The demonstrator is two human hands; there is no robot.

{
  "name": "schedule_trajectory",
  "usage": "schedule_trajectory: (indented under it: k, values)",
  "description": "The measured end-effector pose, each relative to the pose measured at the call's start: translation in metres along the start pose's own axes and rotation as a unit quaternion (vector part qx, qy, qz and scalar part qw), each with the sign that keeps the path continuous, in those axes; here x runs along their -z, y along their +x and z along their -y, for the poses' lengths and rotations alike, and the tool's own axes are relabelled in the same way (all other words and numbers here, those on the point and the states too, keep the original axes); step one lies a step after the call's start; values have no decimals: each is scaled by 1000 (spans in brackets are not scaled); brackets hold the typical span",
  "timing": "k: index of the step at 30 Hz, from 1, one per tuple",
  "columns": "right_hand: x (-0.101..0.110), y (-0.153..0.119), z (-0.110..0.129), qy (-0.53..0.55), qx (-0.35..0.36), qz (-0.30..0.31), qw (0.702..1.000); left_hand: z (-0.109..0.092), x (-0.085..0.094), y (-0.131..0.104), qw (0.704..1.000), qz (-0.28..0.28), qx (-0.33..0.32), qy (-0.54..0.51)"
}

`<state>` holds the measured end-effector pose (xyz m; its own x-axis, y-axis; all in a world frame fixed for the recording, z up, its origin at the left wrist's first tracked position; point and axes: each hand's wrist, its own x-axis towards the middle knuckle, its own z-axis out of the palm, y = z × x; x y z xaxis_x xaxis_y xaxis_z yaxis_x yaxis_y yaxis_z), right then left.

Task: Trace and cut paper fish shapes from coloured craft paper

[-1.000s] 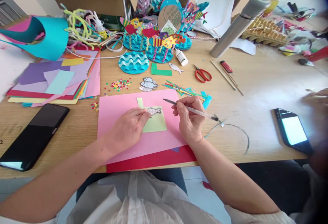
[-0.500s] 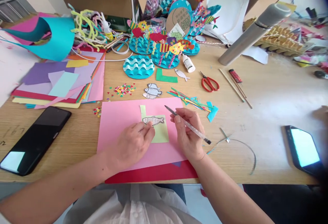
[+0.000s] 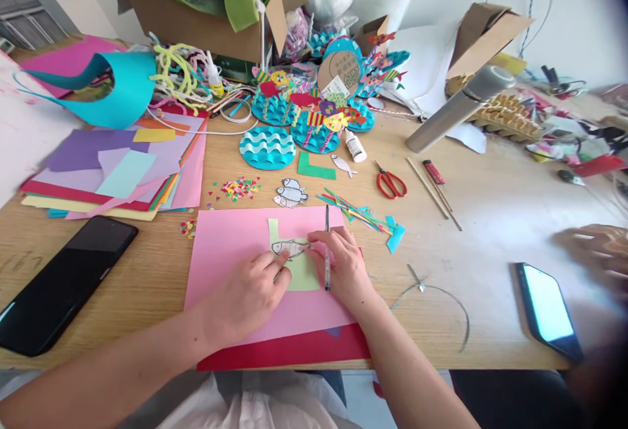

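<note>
A fish cutout [image 3: 288, 246] with drawn outlines lies on a light green paper piece [image 3: 305, 278], which rests on a pink sheet [image 3: 226, 239]. Fingertips of my left hand [image 3: 258, 291] press the fish down near its middle, the other fingers curled. My right hand [image 3: 341, 259] keeps a pen [image 3: 327, 278] tucked across its fingers, roughly upright in view. Its thumb and index finger meet at the fish's tail, partly covering it. Behind the pink sheet lie several more drawn fish cutouts [image 3: 290, 192].
Paper strips [image 3: 363, 213], red-handled scissors [image 3: 390, 184], a glue bottle [image 3: 355, 146] and blue wavy bases [image 3: 267, 148] stand farther back. Coloured paper [image 3: 88, 151] and a phone [image 3: 63, 285] are left. At right are another phone [image 3: 547, 305] and another person's blurred hand [image 3: 596, 246].
My right hand has moved left to the fish's tail, and the pen has swung from slanted to upright. The view has shifted; another person's hand has appeared at the right.
</note>
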<state>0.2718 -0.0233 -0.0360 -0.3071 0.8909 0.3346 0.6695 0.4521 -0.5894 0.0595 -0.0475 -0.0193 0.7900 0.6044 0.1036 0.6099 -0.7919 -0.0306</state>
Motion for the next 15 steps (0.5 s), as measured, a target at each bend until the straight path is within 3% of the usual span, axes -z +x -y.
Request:
schedule_trajectory:
  k: [8, 15]
  values:
    - [-3, -1, -2, -43, 11, 31, 999, 2, 0, -1, 998, -44, 21, -37]
    - [-5, -1, -4, 0, 3, 22, 1000, 2, 0, -1, 995, -72, 48, -55]
